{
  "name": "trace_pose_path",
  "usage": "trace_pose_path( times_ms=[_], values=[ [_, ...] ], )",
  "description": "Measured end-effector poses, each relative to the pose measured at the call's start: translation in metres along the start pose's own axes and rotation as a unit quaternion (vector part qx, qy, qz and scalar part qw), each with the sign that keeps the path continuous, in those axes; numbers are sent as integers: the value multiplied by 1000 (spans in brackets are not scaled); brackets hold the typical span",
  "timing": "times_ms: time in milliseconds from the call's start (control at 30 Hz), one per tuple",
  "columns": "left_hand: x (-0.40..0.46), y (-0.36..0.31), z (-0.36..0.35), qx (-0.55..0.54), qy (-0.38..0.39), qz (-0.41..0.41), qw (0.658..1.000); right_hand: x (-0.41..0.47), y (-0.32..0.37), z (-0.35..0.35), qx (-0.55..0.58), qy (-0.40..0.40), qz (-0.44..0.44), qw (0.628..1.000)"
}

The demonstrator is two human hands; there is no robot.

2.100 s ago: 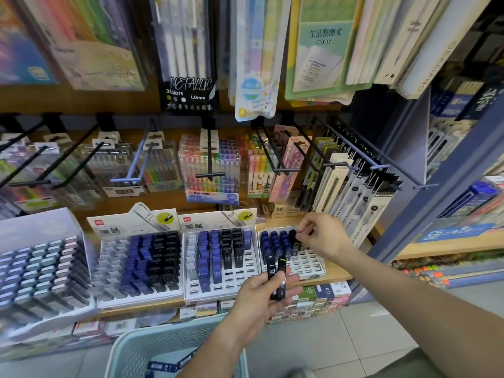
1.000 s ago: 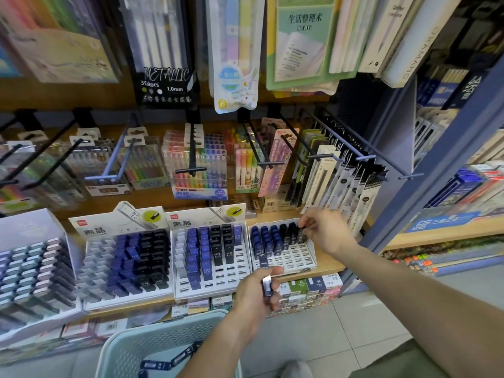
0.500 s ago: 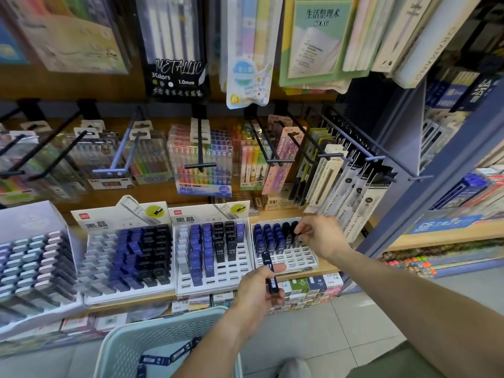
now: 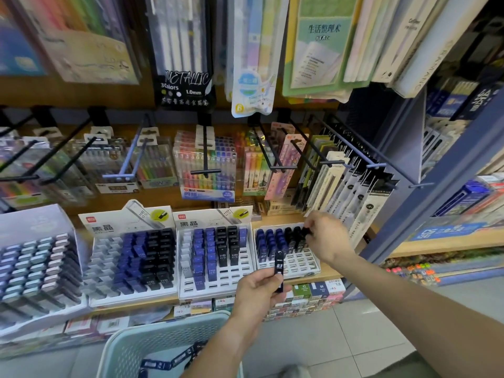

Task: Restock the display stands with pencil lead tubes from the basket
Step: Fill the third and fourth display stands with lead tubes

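My left hand (image 4: 259,290) grips a black pencil lead tube (image 4: 279,270) upright in front of the shelf edge. My right hand (image 4: 326,237) reaches to the far right corner of the small white display stand (image 4: 300,264) and pinches a black tube (image 4: 305,232) at its back row. That stand holds blue and black tubes in its rear rows, and its front slots are bare. Two larger white stands (image 4: 215,282) (image 4: 106,257) to the left hold blue and black tubes. The pale green basket (image 4: 131,347) sits below my left forearm with blue-labelled items inside.
A grey stand of tubes (image 4: 35,263) fills the far left of the shelf. Black pegs with hanging pen packs (image 4: 207,170) jut out above the stands. Hanging refill packs (image 4: 354,197) crowd close behind my right hand. A blue shelf upright (image 4: 425,203) stands to the right.
My left hand went from holding two tubes to one and raised it upright. My right hand stayed at the small stand's back right corner, working a black tube there.
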State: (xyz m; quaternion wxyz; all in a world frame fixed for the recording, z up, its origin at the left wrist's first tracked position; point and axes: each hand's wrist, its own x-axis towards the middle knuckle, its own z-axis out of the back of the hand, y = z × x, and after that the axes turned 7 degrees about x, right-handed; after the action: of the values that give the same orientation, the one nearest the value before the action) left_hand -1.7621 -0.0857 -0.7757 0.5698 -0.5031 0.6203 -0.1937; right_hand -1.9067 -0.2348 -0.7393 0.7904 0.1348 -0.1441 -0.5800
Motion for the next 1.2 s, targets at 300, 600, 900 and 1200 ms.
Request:
trace_pose_path(
  times_ms=[300, 600, 900, 1200],
  values=[
    [9, -5, -21, 25, 8, -14, 1000, -22, 13, 28, 355, 195, -27, 914],
    [25, 8, -13, 478, -11, -181, 859, -1, -13, 29, 162, -18, 5, 987],
    [30, 36, 1, 781, 7, -238, 578, 5, -38, 5, 50, 23, 40, 998],
    [33, 43, 8, 778, 13, -248, 576, 5, -36, -5, 30, 23, 45, 998]
  ],
)
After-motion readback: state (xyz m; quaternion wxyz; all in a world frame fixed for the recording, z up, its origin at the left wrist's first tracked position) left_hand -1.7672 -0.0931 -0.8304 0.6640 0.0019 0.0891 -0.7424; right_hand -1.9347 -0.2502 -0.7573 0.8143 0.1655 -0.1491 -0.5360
